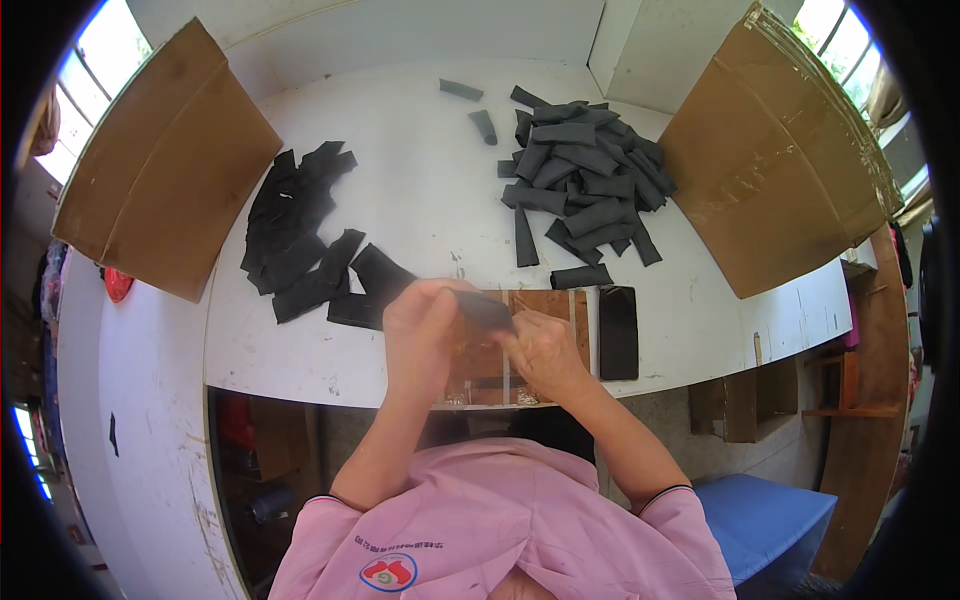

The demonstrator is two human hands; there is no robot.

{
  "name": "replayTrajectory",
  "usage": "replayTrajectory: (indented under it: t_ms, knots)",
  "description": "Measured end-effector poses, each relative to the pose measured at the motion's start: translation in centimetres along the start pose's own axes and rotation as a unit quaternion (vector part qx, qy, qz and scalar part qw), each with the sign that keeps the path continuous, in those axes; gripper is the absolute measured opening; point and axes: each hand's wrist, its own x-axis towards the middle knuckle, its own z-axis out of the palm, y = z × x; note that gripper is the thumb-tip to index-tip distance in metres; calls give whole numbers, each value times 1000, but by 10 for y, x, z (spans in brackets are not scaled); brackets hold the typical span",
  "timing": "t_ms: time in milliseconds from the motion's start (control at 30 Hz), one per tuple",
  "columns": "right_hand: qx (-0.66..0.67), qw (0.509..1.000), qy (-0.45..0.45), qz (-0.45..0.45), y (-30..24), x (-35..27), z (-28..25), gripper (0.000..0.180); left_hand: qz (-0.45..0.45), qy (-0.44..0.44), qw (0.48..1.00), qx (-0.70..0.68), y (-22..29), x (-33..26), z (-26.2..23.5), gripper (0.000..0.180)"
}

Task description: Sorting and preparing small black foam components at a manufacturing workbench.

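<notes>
Between my two hands is a dark grey fabric tube [483,309], held level above the table's front edge. My left hand [420,318] is closed on its left end, thumb on top. At the other end, my right hand [546,348] is closed with its fingers pinching the fabric. Under them lies a brown board [545,301] with strips of tape across it. Just left of my left hand are loose black fabric pieces [381,273], part of a heap of black fabric pieces [290,225]. Some blur hides the tube's edges.
A pile of dark grey fabric tubes [590,170] covers the back right of the white table [420,180]. A black phone [618,333] lies right of the board. Upright cardboard panels [170,160] flank both sides. A blue box [765,515] stands below right.
</notes>
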Motion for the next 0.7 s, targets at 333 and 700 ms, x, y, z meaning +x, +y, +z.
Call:
replayTrajectory:
  t_ms: [333,700]
  knots:
    - [18,999,-32,15,11,-7,16,25,46,-12,979,199,-7,1,-13,9]
    - [-2,999,-22,29,7,-11,17,25,94,-34,968,229,-3,5,-10,13]
